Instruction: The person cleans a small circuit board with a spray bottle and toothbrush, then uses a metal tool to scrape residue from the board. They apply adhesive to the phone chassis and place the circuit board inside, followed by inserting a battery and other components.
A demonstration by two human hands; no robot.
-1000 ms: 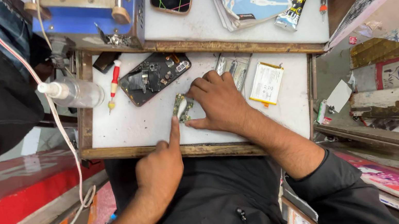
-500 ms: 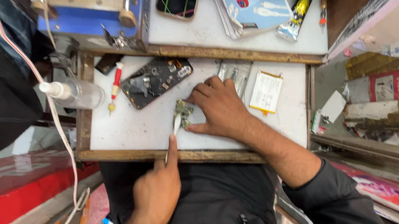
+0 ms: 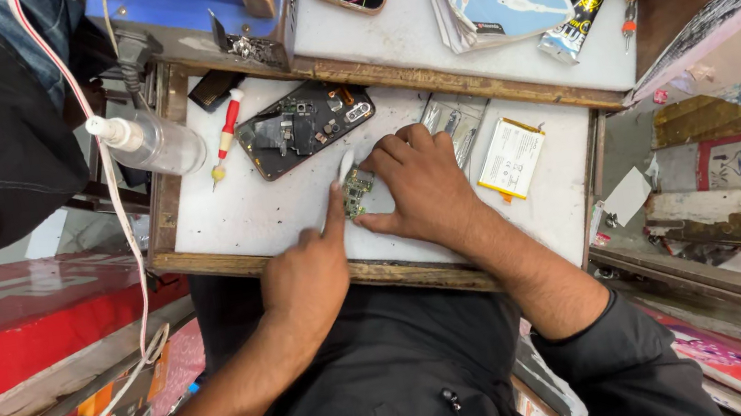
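Near tray's front edge (image 3: 204,258), hands on circuit board (image 3: 356,193).

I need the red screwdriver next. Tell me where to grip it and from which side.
Probably best to grip the red handle at its middle, coming from above with fingers across its width. The screwdriver lies flat on the white tray, yellow tip toward the near edge, between the clear bottle and the opened phone, so side approaches look cramped.

An opened phone (image 3: 306,126) lies at upper centre, a red screwdriver (image 3: 225,133) and clear bottle (image 3: 151,142) to its left, a white battery (image 3: 510,157) at right.
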